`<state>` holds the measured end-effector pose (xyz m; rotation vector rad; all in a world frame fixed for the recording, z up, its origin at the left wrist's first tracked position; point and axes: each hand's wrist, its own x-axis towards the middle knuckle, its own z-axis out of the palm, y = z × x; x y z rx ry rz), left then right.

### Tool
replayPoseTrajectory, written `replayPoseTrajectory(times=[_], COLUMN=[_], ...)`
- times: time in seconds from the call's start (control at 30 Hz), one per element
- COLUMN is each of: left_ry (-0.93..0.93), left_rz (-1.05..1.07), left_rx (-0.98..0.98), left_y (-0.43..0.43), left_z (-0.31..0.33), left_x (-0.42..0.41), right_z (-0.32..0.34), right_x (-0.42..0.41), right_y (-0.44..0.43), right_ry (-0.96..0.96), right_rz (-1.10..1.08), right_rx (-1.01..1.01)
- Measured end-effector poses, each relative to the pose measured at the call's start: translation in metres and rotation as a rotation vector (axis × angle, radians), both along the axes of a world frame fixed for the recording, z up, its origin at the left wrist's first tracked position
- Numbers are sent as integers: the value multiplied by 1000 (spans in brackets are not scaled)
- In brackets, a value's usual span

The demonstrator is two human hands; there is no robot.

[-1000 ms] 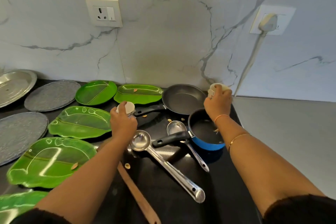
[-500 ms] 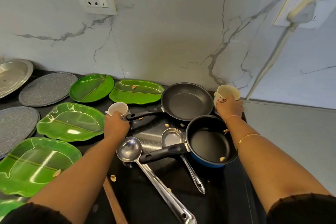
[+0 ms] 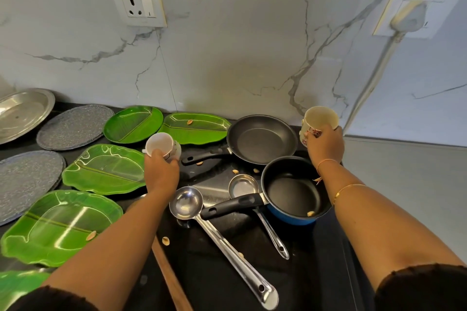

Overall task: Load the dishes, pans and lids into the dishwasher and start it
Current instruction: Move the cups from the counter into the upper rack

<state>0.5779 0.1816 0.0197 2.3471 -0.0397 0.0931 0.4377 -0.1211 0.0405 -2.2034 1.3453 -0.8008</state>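
Your left hand (image 3: 161, 171) grips a white cup (image 3: 160, 144), tipped mouth toward you, between a green leaf plate (image 3: 106, 171) and the handle of the frying pan (image 3: 262, 140). Your right hand (image 3: 326, 146) grips a cream cup (image 3: 321, 117) with red flowers just behind the blue saucepan (image 3: 293, 192). Both hands hide the cups' lower halves, so any handles can't be made out. Your left forearm (image 3: 113, 242) covers part of a wooden utensil (image 3: 169, 275), which is cut off below.

2 arms outstretched, left grip (image 3: 161, 174) and right grip (image 3: 326, 148) curled
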Motion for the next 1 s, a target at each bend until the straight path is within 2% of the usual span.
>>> replayPoseTrajectory(times=[0.27,0.4,0.67,0.83,1.0], left_ry=[-126,-135,-43,33,126], left_rz=[-36,-147,-511,-715,-884], left_rx=[-118,-204,-518,-595,-522], left_y=[10,20,40,60,75], left_z=[29,38,49,42,19], left_x=[-25,-52,-138,-194,-249], right_z=[41,56,62,46,25], right_x=[-17,-39,-113,-177,-251], right_y=[46,87,181,228,257], right_ry=[-184,-319,-674,-859,-900], right_rz=[76,139,199,247,199], right_rx=[-173,-162,143,311,426])
